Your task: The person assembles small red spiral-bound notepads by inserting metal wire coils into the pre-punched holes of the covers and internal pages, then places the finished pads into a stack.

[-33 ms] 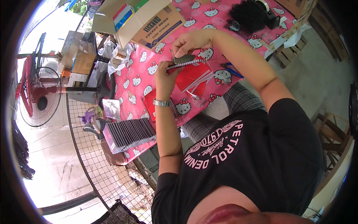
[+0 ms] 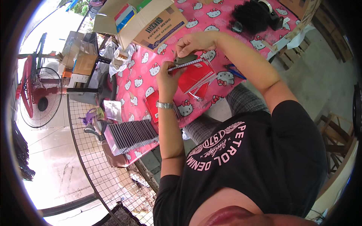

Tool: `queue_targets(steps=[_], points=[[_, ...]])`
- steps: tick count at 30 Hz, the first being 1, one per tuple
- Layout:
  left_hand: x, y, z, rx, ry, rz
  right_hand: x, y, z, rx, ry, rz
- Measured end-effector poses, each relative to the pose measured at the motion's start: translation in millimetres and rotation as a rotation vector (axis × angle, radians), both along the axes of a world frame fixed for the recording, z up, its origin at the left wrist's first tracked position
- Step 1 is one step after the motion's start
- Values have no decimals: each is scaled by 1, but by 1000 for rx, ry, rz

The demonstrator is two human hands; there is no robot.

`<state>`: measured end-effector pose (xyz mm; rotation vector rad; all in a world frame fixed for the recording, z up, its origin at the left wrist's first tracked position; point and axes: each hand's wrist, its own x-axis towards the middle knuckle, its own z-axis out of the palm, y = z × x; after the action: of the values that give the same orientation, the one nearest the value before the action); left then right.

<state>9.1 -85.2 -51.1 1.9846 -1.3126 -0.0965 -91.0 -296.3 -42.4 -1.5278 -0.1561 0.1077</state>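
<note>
My left hand [image 2: 167,79] grips a small notebook [image 2: 185,64] by its near left end, with the row of white spiral binding facing up toward me. Above that binding stands a dark grey-green flap [image 2: 186,59], perhaps its cover. My right hand [image 2: 191,44] has its fingers pinched together at the flap's upper left; what lies between the fingertips is too small to make out. Under and beside the held notebook lie several red notebooks [image 2: 193,76] with white edges, loosely overlapped. More red notebooks [image 2: 151,106] lie partly hidden behind my left forearm.
A pink patterned cloth covers the table [image 2: 140,94]. An open cardboard box [image 2: 160,28] stands at the far side. Dark spiral-bound notebooks are stacked [image 2: 132,135] at the near left. A black bristly heap [image 2: 250,17] and a tape dispenser [image 2: 277,20] sit far right. A fan [image 2: 41,98] stands left.
My left wrist and the held notebook have shifted very slightly. Both hands keep the same hold.
</note>
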Motion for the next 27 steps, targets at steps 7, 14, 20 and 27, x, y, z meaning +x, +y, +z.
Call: queue_targets(steps=[7,14,20,27], points=[[-19,4,-1,-123,-107,-64,-24,6,-26,95,-118,-72],[0,2,-15,-158,512,-64,-13,9,29,-392,12,-129],[0,-3,-5,-6,406,1,3,3,9,-459,-33,-204],[-2,7,-10,-128,576,61,-40,0,2,-854,260,-606]])
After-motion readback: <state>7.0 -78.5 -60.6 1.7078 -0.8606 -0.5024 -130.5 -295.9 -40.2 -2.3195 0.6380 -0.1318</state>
